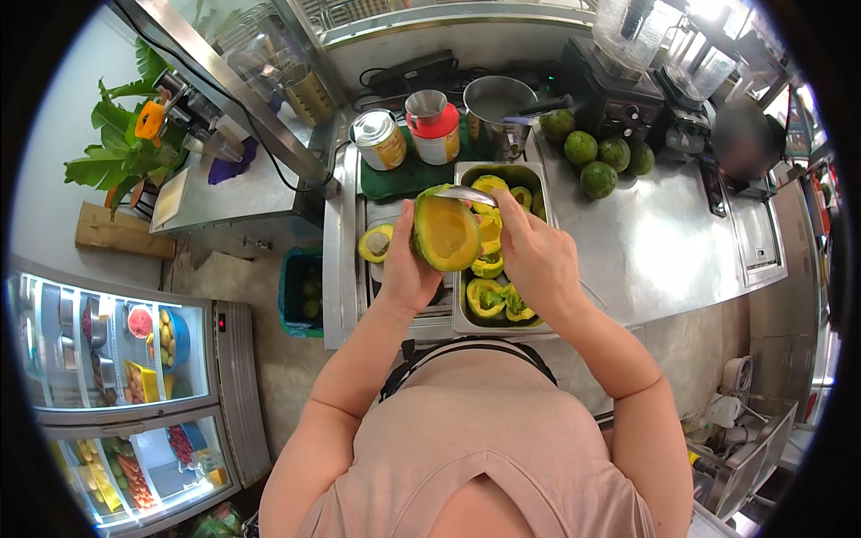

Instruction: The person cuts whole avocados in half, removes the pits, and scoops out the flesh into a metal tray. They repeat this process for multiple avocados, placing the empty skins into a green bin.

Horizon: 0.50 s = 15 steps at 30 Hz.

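Note:
My left hand (pixel 410 272) holds a pitted avocado half (pixel 447 235), its yellow flesh and empty hollow facing up. A metal spoon (pixel 467 195) is gripped in my right hand (pixel 538 259), its bowl against the upper rim of the half, between flesh and green skin. Under my hands stands a rectangular steel pan (pixel 460 316) with several avocado pieces in it, among them scooped-looking halves (pixel 485 298) near its front end. Left of my left hand lies another avocado half (pixel 375 243) with its seed still in. My fingers partly hide the pan's middle.
Whole green avocados (pixel 598 180) sit on the steel counter (pixel 619 262) near two blenders (pixel 615 87). Behind the pan are two cans (pixel 379 140) on a green cloth (pixel 390 180) and a steel pot (pixel 501 101). A lined bin (pixel 301 296) stands below left, near a glass-door fridge (pixel 128 356).

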{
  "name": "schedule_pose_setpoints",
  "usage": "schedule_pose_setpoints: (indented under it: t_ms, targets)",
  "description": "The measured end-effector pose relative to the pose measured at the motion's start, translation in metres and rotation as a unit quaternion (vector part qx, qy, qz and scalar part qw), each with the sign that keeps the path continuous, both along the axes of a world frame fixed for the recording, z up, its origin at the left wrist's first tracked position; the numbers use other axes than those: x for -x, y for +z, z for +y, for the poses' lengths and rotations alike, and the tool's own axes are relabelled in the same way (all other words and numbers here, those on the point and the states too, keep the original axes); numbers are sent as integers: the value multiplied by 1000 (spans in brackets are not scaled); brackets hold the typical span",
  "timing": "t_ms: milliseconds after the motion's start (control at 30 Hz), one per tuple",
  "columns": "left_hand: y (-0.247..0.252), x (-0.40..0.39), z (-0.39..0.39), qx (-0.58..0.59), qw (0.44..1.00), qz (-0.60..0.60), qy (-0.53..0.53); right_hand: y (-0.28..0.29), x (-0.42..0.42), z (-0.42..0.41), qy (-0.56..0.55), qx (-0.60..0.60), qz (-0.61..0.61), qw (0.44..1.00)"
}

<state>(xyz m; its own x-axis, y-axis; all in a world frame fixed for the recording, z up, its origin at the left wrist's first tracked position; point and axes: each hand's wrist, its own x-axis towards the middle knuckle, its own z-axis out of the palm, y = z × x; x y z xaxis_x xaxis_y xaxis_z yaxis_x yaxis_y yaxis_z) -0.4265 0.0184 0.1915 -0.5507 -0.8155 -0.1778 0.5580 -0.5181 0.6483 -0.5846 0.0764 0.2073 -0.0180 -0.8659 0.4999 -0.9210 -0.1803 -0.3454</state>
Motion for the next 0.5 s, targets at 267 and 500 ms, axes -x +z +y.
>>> schedule_pose_setpoints:
  t_ms: [267,500]
  targets:
    - [-1,3,-3,80,994,-56,45,0,-4,-3,-1,-38,36,999]
    - [-6,1,-7,122,990,-60,43,7,-4,-4,19,-53,38,998]
